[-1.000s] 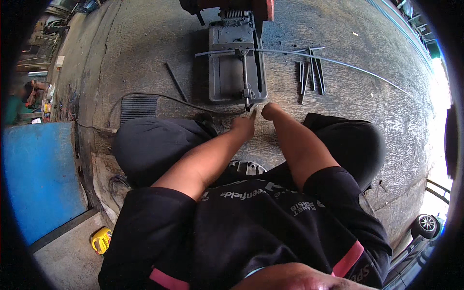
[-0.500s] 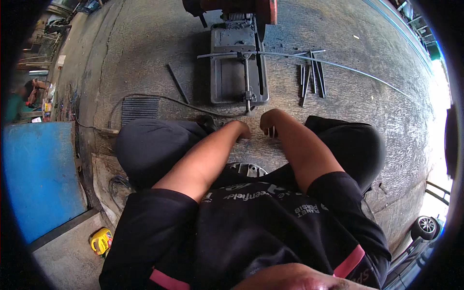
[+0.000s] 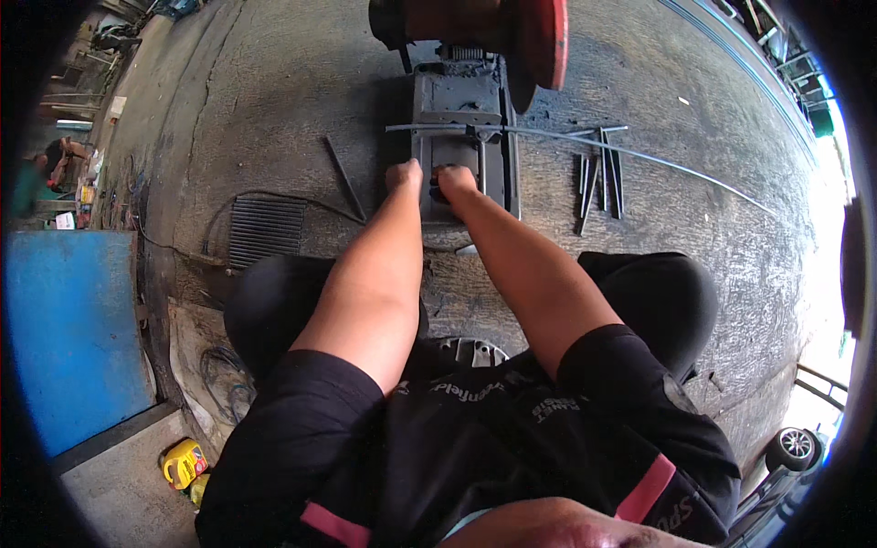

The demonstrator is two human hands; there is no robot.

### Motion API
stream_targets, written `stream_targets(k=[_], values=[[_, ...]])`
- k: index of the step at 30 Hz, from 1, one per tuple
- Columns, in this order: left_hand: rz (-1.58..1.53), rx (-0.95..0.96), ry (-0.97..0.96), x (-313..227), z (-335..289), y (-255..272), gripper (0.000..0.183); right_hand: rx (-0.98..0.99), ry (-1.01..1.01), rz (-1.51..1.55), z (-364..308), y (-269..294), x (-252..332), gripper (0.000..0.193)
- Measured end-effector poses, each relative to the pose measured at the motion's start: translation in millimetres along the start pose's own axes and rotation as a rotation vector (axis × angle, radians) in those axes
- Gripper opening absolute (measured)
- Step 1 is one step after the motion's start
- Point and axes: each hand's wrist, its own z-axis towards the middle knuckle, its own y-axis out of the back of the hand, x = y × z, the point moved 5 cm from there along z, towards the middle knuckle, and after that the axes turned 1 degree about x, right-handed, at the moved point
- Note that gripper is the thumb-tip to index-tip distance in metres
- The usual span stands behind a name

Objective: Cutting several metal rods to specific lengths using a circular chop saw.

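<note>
In front of me on the floor stands a cut-off saw with a red guard (image 3: 548,46) and a grey metal base (image 3: 507,196). A long thin metal rod (image 3: 630,153) lies across the base at the saw's vise and runs far out to the right. My left hand (image 3: 404,173) is closed at the left edge of the base. Beside it, my right hand (image 3: 454,180) is closed over the base, left of the vise screw (image 3: 483,157). What either hand holds, if anything, is hidden by the curled fingers.
Several cut metal bars (image 3: 600,178) lie right of the saw, and a single dark bar (image 3: 343,176) lies left. Nearer left is a row of rods (image 3: 266,226) beside a cable (image 3: 315,203). A blue panel (image 3: 78,329) and a yellow container (image 3: 184,463) are farther left.
Both hands have moved forward from near my knees to the saw's base and are now closed there. The view has shifted slightly; the rod and loose bars lie as before.
</note>
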Motion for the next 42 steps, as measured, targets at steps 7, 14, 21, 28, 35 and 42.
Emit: stream_targets(k=[7,14,21,28,35,42], values=[[0.009,-0.089,-0.263,-3,159,44,0.042,0.252,-0.244,1.316,21,-63,87,0.015],[-0.447,-0.090,0.045,-27,148,-6,0.064,0.353,-0.171,1.552,79,-55,69,0.011],[-0.614,-0.224,0.327,-18,90,-4,0.050,0.092,-0.395,1.314,88,-64,29,0.016],[-0.763,-0.343,0.266,-24,47,58,0.047,0.129,-0.211,0.886,63,-46,42,0.038],[-1.165,-0.284,0.083,-101,-82,119,0.035,0.038,0.125,1.067,-22,17,114,0.043],[-1.074,-0.193,-0.924,-184,-229,172,0.019,0.305,0.014,1.446,-116,93,157,0.023]])
